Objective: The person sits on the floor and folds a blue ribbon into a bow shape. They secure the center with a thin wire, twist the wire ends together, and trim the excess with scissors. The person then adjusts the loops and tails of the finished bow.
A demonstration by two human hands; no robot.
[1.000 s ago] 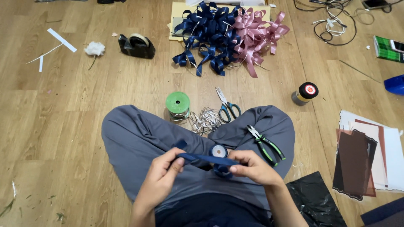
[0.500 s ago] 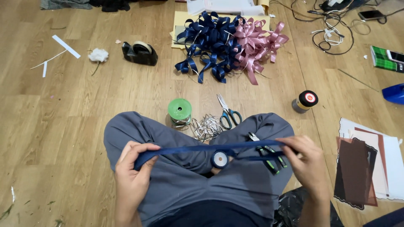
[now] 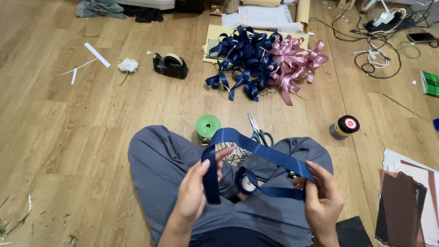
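I sit cross-legged in grey trousers on a wooden floor. My left hand [image 3: 194,192] pinches one end of a wide navy ribbon [image 3: 256,153], which hangs down past the fingers. The ribbon arches up over my lap and runs to my right hand [image 3: 322,196], which grips its other part. A strand continues from there to the ribbon's spool [image 3: 248,183], lying in my lap between both hands.
Ahead lie a green spool [image 3: 208,126], scissors [image 3: 258,130], a tangle of thin wire [image 3: 233,151], a black-capped spool [image 3: 345,127], a black tape dispenser [image 3: 170,65], heaps of navy bows [image 3: 242,59] and pink bows [image 3: 295,61]. Cables lie far right; dark sheets [image 3: 398,208] right.
The ribbon was held flat and stretched between my hands half a second ago. It now bends into a raised loop, with my left hand higher and both hands closer together.
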